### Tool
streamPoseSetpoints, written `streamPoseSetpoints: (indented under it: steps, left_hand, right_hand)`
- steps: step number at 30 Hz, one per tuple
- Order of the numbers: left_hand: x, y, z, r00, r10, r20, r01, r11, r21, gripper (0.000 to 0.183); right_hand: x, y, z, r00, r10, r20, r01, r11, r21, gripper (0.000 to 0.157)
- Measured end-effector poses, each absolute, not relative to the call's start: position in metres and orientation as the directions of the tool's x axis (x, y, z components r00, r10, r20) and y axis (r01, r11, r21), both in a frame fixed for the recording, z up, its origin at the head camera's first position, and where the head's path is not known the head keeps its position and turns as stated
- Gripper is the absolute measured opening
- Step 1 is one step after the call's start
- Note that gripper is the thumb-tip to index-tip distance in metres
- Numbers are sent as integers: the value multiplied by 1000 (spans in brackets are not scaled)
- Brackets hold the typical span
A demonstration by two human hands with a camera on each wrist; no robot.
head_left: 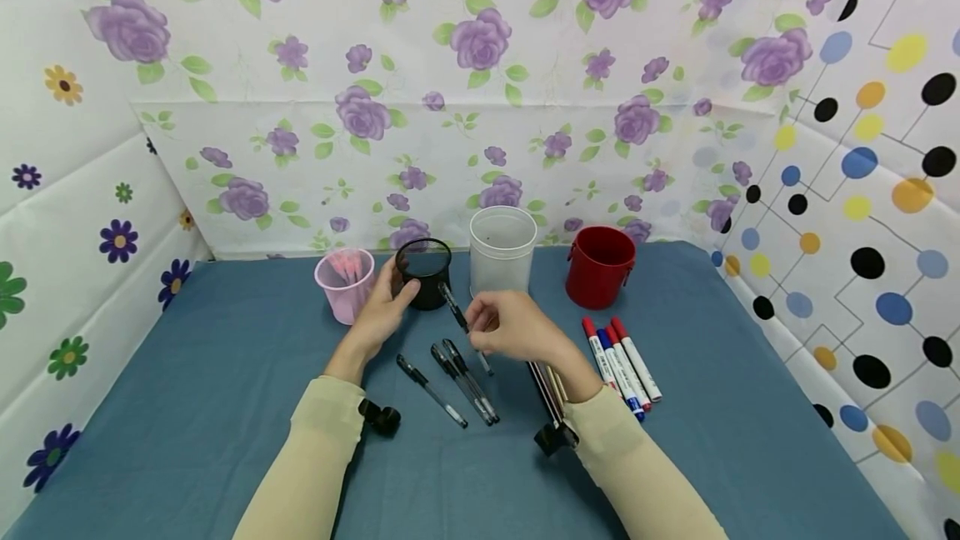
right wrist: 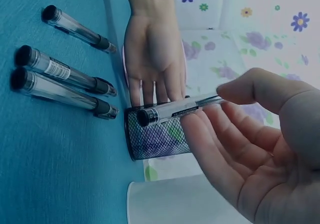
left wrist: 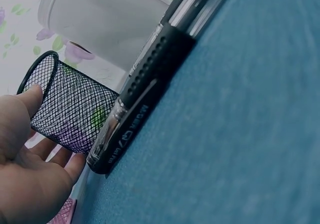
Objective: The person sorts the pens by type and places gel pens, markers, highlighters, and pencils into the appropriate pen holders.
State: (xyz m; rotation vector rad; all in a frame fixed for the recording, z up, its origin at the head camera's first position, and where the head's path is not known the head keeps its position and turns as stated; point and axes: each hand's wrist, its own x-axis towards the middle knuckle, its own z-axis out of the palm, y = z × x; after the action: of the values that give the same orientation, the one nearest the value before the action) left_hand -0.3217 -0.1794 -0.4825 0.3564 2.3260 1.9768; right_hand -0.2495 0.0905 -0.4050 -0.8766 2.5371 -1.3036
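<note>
My left hand (head_left: 378, 313) holds the black mesh pen cup (head_left: 429, 288) from its left side, thumb near the rim and fingers along the wall. The cup stands upright on the cloth. Between thumb and fingers, my right hand (head_left: 519, 327) pinches a clear-barrelled black gel pen (right wrist: 175, 111). In the head view that pen slants with its black cap toward the cup, in front of its right side. Three similar gel pens (head_left: 467, 382) lie on the cloth nearer the body, two side by side and one apart to the left.
A pink cup (head_left: 348, 298) with pink-topped items stands left of the mesh cup. To the right are a white cup (head_left: 501, 261) and a red cup (head_left: 597, 273). Several markers (head_left: 622, 365) lie at right. Thin sticks (head_left: 546, 390) lie partly hidden under my right forearm. Patterned cloth walls enclose the table.
</note>
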Motion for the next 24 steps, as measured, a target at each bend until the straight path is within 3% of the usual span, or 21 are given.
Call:
streamPoseSetpoints:
  steps: [15,24]
  left_hand:
    - [-321,-178,-482,-972,219,82,117,153,981,70]
    - [-321,-180,-483,-973,210,91,124,148,981,70]
  right_hand:
    - [-254,95,-399,-900,-384,205,-369,422,-828,15]
    - [-269,85,-387,-899,-334,284,-410,414,-812,15]
